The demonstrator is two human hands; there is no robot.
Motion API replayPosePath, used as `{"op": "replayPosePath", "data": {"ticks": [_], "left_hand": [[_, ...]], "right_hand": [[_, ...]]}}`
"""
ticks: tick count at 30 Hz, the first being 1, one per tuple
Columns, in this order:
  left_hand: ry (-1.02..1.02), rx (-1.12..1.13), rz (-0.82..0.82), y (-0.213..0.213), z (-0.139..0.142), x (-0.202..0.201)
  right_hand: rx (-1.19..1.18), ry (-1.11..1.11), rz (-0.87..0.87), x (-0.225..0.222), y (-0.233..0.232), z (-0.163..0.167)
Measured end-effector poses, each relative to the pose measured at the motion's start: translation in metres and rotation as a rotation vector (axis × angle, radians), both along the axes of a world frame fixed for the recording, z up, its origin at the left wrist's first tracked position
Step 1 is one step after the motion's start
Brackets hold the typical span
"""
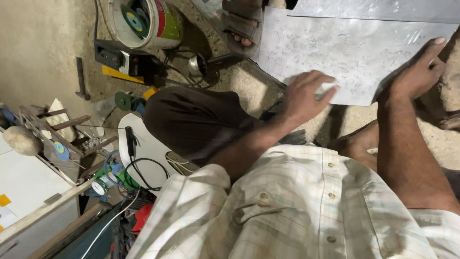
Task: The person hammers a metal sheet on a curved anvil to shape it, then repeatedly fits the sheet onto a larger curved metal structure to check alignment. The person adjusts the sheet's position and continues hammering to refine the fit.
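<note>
Grey scuffed metal sheet (354, 52), flat

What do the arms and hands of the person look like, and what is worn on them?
Both hands, left hand and right hand, are bare, with no gloves, rings or watch visible. The forearms are bare too. The person wears a pale checked shirt with buttons, its sleeves rolled up.

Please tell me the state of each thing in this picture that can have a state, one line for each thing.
Metal sheet: lying flat on the ground, scratched surface.
Left hand: closed around a small pale object, pressed on the sheet's edge.
Right hand: open, flat on the sheet.
Bucket: tipped on its side, discs inside.
Angle grinder: lying on the ground, untouched.
Sandalled foot of another person: resting beside the sheet.
</note>
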State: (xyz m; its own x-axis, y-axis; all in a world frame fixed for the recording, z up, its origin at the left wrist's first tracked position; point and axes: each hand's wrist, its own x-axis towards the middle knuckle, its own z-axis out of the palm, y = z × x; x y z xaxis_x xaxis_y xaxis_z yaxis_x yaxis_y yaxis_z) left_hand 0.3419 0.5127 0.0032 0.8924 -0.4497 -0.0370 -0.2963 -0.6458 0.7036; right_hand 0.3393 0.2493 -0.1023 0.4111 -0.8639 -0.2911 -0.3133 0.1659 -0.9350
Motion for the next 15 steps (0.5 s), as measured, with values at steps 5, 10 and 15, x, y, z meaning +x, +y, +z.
{"op": "replayPosePath", "data": {"ticks": [5, 10, 15], "left_hand": [[0.243, -0.288, 0.741, 0.048, 0.015, -0.007], [-0.04, 0.231, -0.269, 0.005, 0.019, -0.006], [-0.202, 0.306, -0.584, -0.06, 0.009, 0.001]], "right_hand": [[-0.013, 0.206, -0.007, -0.001, -0.003, 0.0], [0.044, 0.002, 0.02, -0.001, 0.007, 0.013], [0.044, -0.171, 0.125, 0.003, 0.012, 0.018]]}}
